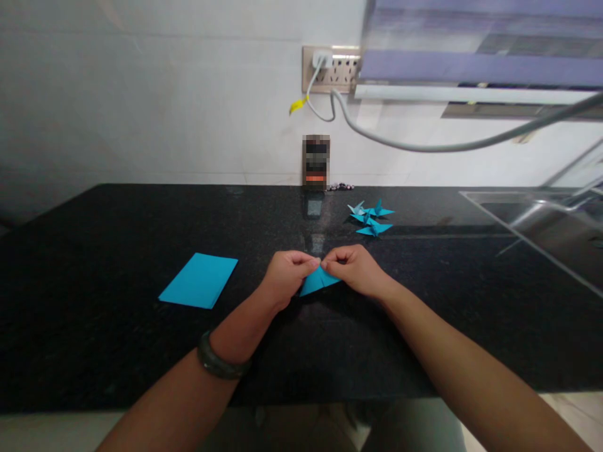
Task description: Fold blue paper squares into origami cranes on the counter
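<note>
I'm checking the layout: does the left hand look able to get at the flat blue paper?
Probably yes: only dark countertop shows between the left hand and the flat blue paper, though that hand is pinching the folded blue paper.

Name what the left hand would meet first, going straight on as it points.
Likely the right hand: its fingertips face the left hand at the blue paper, though any gap is unclear.

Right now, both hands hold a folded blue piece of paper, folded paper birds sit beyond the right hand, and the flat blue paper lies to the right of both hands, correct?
Not quite: in the head view, the flat blue paper lies left of both the left hand and the right hand, which hold the folded piece. The rest stands.
</note>
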Demonstrator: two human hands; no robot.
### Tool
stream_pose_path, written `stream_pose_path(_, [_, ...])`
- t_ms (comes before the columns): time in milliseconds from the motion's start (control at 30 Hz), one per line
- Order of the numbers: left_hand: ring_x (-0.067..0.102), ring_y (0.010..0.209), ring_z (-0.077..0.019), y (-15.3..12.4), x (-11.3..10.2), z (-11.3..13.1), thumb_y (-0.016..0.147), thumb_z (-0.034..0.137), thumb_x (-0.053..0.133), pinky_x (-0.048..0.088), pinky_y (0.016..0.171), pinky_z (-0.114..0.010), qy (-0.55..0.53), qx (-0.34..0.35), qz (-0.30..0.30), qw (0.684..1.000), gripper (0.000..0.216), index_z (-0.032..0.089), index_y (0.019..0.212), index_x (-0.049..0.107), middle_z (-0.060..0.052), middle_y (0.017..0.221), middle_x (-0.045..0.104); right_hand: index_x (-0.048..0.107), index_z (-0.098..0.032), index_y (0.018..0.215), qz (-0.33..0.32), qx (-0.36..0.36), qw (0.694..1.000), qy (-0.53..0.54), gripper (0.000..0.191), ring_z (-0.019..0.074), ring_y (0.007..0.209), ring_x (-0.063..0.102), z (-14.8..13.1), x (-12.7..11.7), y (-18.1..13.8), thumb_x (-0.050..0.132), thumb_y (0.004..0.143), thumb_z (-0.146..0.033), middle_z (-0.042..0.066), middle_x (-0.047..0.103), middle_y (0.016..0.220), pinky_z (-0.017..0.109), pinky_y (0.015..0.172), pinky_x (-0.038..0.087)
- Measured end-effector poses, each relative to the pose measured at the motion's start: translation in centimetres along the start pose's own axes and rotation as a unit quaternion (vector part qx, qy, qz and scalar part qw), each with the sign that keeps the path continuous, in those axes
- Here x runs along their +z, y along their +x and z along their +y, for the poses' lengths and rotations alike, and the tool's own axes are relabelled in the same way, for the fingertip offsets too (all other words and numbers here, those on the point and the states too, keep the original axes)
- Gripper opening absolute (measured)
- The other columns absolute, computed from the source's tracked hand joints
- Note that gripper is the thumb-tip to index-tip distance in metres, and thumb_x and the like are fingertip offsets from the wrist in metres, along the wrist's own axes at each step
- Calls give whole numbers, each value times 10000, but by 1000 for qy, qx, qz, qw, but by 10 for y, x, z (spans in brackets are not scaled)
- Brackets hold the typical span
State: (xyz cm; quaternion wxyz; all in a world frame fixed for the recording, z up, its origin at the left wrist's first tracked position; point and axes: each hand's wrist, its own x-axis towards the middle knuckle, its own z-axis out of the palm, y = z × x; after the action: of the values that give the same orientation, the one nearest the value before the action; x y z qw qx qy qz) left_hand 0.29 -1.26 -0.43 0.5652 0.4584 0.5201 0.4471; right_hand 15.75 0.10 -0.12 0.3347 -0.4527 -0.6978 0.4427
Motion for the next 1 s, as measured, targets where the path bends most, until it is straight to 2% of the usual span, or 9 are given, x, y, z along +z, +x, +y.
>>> stream_pose_path(200, [460, 469, -79, 7, -9, 3, 561, 251, 704, 371, 472, -223, -22, 15, 57, 998, 152, 122, 631, 664, 12, 522, 566, 648, -125, 595, -1, 33, 999, -28, 139, 78, 483, 437, 3, -19, -1, 543, 640, -203, -23, 547, 511, 206, 477, 331])
stream_pose_path(333, [452, 437, -79, 9, -14, 9, 574, 269, 695, 371, 456, -227, -37, -7, 89, 995, 168, 119, 634, 650, 22, 482, 535, 629, -123, 564, -3, 66, 997, -32, 136, 100, 564, 512, 0, -34, -1, 559, 644, -209, 22, 619, 607, 208, 529, 382])
stream_pose_path(400, [461, 442, -78, 7, -13, 10, 572, 264, 700, 380, 465, -226, -32, -18, 75, 997, 171, 116, 643, 653, 18, 494, 546, 626, -135, 649, 56, 82, 995, -10, 219, 98, 544, 500, -2, -30, -1, 554, 701, -335, 16, 608, 620, 206, 492, 377])
stream_pose_path(500, [504, 486, -95, 4, -10, 8, 564, 263, 710, 407, 500, -239, -31, -20, 30, 999, 181, 117, 659, 661, 0, 543, 589, 613, -139, 723, 27, 43, 999, 10, 280, 91, 518, 483, -1, -13, -1, 590, 697, -417, 0, 581, 605, 204, 475, 371])
stream_pose_path(600, [538, 538, -115, 4, -7, 5, 576, 275, 705, 425, 538, -249, -9, 8, -6, 1000, 180, 123, 667, 672, -18, 589, 625, 597, -135, 629, -8, 35, 999, -1, 240, 85, 488, 478, 3, 3, -1, 621, 680, -368, 1, 576, 551, 201, 463, 362])
stream_pose_path(700, [550, 558, -122, 4, -5, 2, 592, 283, 694, 425, 548, -243, 46, 57, -8, 997, 170, 127, 656, 673, -26, 607, 642, 588, -135, 588, -3, 49, 999, 5, 211, 73, 451, 460, 4, 8, -2, 602, 697, -315, -1, 576, 518, 191, 435, 337])
stream_pose_path(833, [519, 499, -109, 2, -5, 2, 616, 287, 670, 384, 485, -222, 121, 100, -14, 987, 156, 132, 620, 654, -14, 550, 619, 592, -128, 554, -9, 58, 998, -9, 217, 59, 404, 409, 1, 4, -3, 632, 669, -309, -10, 547, 462, 185, 393, 283])
stream_pose_path(933, [490, 478, -97, 1, -7, 5, 644, 292, 646, 347, 458, -212, 173, 138, 20, 975, 159, 137, 608, 654, 1, 517, 591, 605, -128, 606, -27, 68, 997, 26, 223, 61, 410, 428, -2, 2, -3, 608, 690, -335, 3, 579, 509, 189, 404, 328])
stream_pose_path(1000, [487, 478, -95, 2, -8, 6, 652, 294, 639, 346, 458, -210, 169, 145, 45, 974, 159, 140, 615, 654, 6, 515, 586, 609, -132, 652, -21, 72, 995, 66, 227, 64, 425, 448, -3, 1, -2, 583, 708, -350, 9, 598, 555, 199, 428, 367])
